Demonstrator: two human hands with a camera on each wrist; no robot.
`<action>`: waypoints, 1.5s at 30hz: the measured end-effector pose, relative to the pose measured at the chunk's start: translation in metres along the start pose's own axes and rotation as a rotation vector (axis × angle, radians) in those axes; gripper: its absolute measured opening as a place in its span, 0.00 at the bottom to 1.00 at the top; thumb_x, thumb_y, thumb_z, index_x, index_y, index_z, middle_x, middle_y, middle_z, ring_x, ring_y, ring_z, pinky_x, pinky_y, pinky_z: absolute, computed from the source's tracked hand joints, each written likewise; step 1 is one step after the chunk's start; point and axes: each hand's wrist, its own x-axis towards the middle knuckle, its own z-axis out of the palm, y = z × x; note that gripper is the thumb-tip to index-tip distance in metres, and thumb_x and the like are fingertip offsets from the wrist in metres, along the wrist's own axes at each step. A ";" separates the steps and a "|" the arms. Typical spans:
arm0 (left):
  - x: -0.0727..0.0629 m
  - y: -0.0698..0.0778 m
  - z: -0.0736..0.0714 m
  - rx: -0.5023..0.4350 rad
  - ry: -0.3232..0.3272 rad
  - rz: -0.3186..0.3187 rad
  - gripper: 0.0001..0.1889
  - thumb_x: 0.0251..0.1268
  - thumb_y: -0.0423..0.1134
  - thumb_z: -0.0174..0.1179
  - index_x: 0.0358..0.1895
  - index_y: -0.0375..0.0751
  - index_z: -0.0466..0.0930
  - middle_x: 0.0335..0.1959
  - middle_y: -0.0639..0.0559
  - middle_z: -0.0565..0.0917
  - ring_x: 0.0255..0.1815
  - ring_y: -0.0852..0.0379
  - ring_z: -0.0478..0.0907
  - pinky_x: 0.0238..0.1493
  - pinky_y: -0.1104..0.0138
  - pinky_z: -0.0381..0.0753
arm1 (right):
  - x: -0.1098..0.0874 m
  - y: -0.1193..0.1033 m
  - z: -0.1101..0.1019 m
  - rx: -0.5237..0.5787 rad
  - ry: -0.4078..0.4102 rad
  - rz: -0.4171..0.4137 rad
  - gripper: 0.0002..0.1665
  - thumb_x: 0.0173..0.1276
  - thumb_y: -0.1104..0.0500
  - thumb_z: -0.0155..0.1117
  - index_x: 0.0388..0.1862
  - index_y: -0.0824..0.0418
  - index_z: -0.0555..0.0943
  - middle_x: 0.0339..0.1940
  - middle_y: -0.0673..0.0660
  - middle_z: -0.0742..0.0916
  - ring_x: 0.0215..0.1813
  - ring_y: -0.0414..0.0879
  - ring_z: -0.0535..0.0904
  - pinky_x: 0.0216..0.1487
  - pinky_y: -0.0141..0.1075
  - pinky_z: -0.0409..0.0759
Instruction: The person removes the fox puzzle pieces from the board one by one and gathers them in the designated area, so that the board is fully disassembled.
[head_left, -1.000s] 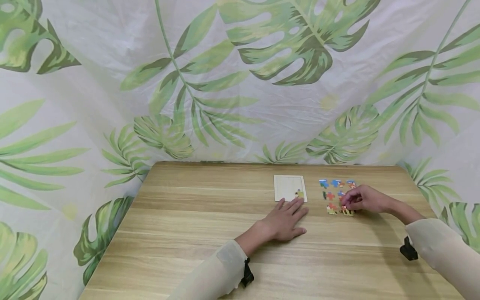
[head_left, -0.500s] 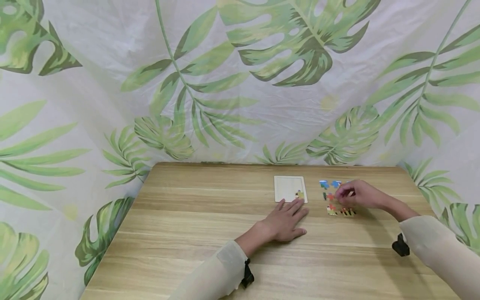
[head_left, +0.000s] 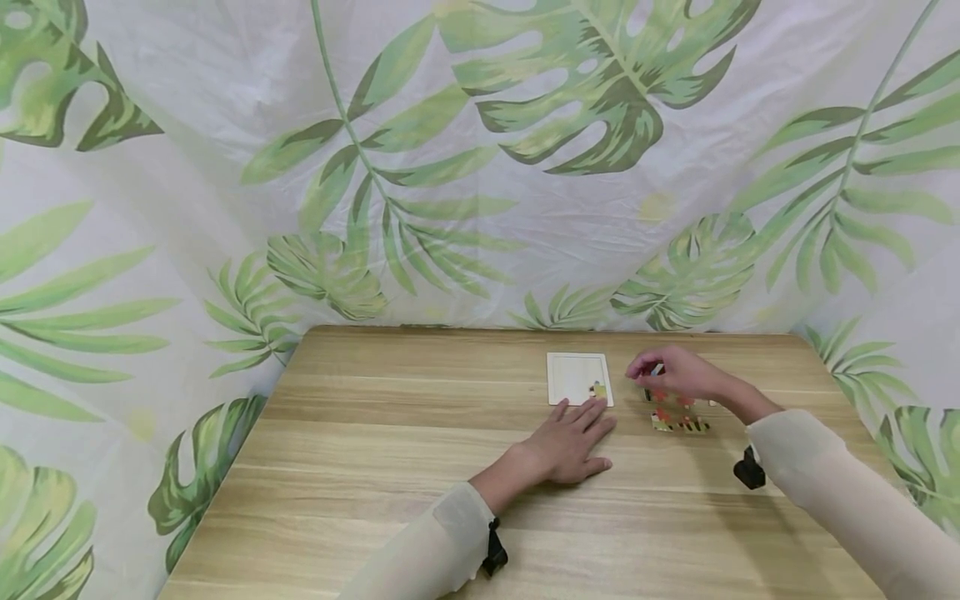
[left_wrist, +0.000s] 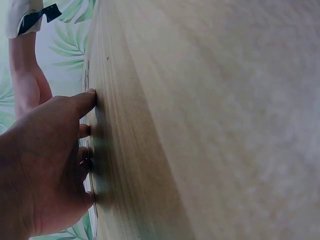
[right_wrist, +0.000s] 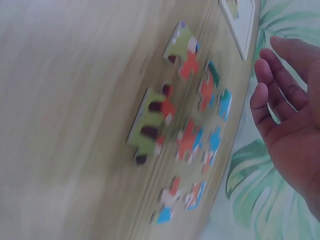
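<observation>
My left hand (head_left: 568,442) lies spread on the wooden table, its fingertips at the near edge of a square puzzle board (head_left: 557,379). One yellow-green puzzle piece (head_left: 597,390) sits in the board's lower right corner. My right hand (head_left: 681,372) hovers over the loose pieces, just right of the board, and covers part of them in the head view. In the right wrist view the right hand (right_wrist: 292,112) has bent fingers and no piece shows in it. Several loose jigsaw pieces lie in rows, among them a green-and-brown piece (right_wrist: 146,125) and an orange one (right_wrist: 187,142).
The wooden table (head_left: 375,467) reaches back to a leaf-patterned cloth (head_left: 480,208). A black strap device (head_left: 495,548) is on the left wrist and another black device (head_left: 750,469) on the right.
My right hand has moved left from the right-hand pieces toward the board, uncovering the lower pieces and passing over the upper left ones. The left hand has stayed in place.
</observation>
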 end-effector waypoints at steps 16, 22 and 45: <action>-0.002 0.000 -0.003 0.010 0.023 0.012 0.37 0.85 0.64 0.40 0.87 0.54 0.51 0.90 0.51 0.46 0.89 0.55 0.42 0.85 0.49 0.51 | 0.039 0.002 0.021 -0.030 -0.040 -0.062 0.12 0.73 0.69 0.69 0.54 0.68 0.88 0.46 0.59 0.91 0.46 0.45 0.85 0.48 0.36 0.84; -0.001 0.000 -0.001 0.002 0.014 0.009 0.37 0.85 0.65 0.40 0.88 0.54 0.51 0.90 0.51 0.46 0.89 0.56 0.41 0.86 0.48 0.50 | 0.046 0.002 0.028 -0.011 -0.047 -0.092 0.11 0.72 0.69 0.70 0.51 0.69 0.89 0.44 0.60 0.91 0.43 0.45 0.86 0.45 0.35 0.85; -0.003 -0.001 -0.003 0.008 0.017 0.017 0.37 0.85 0.65 0.39 0.88 0.53 0.50 0.90 0.50 0.45 0.89 0.55 0.41 0.86 0.48 0.50 | 0.053 0.010 0.036 0.011 -0.048 -0.039 0.09 0.71 0.69 0.71 0.49 0.66 0.91 0.42 0.56 0.88 0.43 0.44 0.83 0.46 0.34 0.84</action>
